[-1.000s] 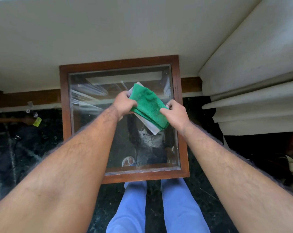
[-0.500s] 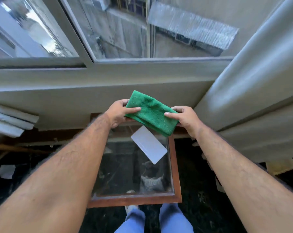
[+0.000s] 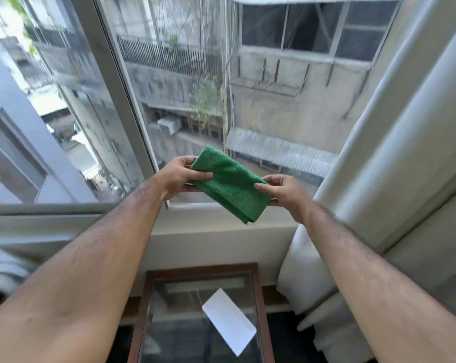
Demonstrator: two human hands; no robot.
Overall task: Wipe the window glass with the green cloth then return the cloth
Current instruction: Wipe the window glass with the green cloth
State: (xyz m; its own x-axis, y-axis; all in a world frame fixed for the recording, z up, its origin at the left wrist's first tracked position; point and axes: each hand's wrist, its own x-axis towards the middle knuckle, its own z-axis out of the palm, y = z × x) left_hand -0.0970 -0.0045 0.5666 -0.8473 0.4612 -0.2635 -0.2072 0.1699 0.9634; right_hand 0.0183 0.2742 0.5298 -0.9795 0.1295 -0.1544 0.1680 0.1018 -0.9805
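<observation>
A folded green cloth (image 3: 230, 183) is held up in front of the lower part of the window glass (image 3: 261, 100), a short way off the pane. My left hand (image 3: 179, 176) pinches its left edge and my right hand (image 3: 281, 191) pinches its right edge. The glass fills the upper view, split by a slanted white frame bar (image 3: 122, 85), with buildings visible outside.
A glass-topped table with a brown wooden frame (image 3: 258, 284) stands below the sill, with a white card (image 3: 229, 324) lying on it. A pale curtain (image 3: 394, 158) hangs at the right, beside the window. The white sill (image 3: 72, 224) runs under the glass.
Both hands lifted the cloth off the white card on the table up to window height. The view tilted up from the table to the glass.
</observation>
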